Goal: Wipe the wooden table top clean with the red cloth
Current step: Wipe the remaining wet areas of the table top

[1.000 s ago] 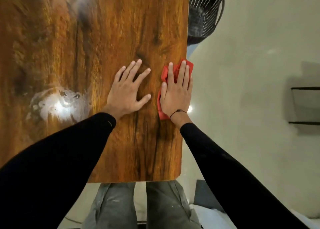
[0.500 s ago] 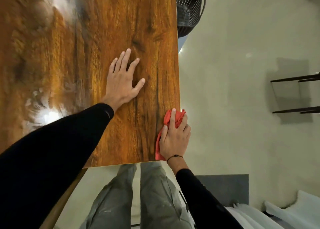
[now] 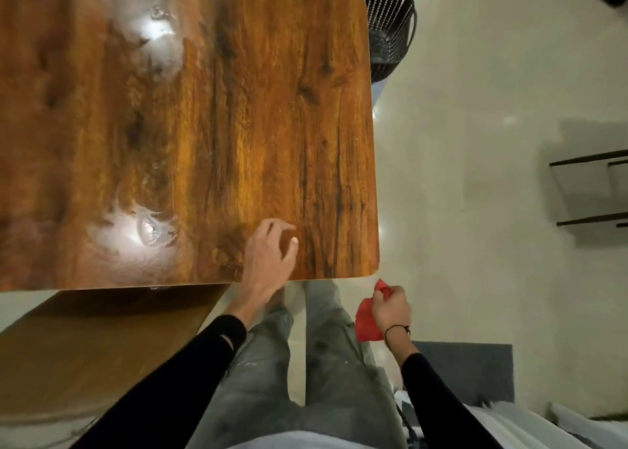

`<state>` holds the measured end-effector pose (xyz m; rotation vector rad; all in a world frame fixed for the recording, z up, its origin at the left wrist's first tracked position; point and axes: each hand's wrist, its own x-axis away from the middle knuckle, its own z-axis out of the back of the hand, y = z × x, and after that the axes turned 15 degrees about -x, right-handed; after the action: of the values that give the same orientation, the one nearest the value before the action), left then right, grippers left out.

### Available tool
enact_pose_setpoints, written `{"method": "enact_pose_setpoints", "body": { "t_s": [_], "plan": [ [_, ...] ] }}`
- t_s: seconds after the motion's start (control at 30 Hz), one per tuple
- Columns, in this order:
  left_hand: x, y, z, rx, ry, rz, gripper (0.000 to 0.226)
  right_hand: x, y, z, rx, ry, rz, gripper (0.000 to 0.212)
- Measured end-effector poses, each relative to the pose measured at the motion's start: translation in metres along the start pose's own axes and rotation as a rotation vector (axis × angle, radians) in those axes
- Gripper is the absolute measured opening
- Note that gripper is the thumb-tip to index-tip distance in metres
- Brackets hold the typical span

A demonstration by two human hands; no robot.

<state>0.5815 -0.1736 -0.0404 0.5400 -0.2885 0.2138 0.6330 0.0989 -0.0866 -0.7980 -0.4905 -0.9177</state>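
Observation:
The wooden table top (image 3: 238, 108) fills the upper left, glossy, with hazy smears and light glare on its left half. My left hand (image 3: 268, 258) hovers at the table's near edge, fingers loosely curled and holding nothing. My right hand (image 3: 390, 307) is off the table, below its near right corner, over the floor. It is closed around the crumpled red cloth (image 3: 367, 322), which hangs down from the fist.
A black wire basket (image 3: 387, 30) stands on the floor past the table's far right corner. A lower wooden bench (image 3: 102, 346) sits under the near left edge. A dark shelf frame (image 3: 591, 190) is at the right. A grey mat (image 3: 469, 370) lies by my legs.
My right hand dragged the cloth down the right edge and off the near corner of the table. My left hand slid back to the near edge and its fingers curled.

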Motion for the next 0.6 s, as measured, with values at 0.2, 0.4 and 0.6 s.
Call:
{"method": "enact_pose_setpoints", "body": {
  "t_s": [0.2,0.4,0.6],
  "plan": [
    [0.049,0.011,-0.036,0.191,-0.134,0.047,0.01,0.014,-0.025,-0.002,-0.599,-0.478,-0.275,0.039],
    [0.089,0.002,-0.071,0.314,-0.264,0.348,0.023,0.021,-0.033,-0.02,-0.533,-0.822,-0.449,0.036],
    [0.108,-0.009,-0.058,1.15,-0.434,0.85,0.03,0.016,-0.072,-0.024,-0.395,-0.97,-0.635,0.028]
  ]
}}
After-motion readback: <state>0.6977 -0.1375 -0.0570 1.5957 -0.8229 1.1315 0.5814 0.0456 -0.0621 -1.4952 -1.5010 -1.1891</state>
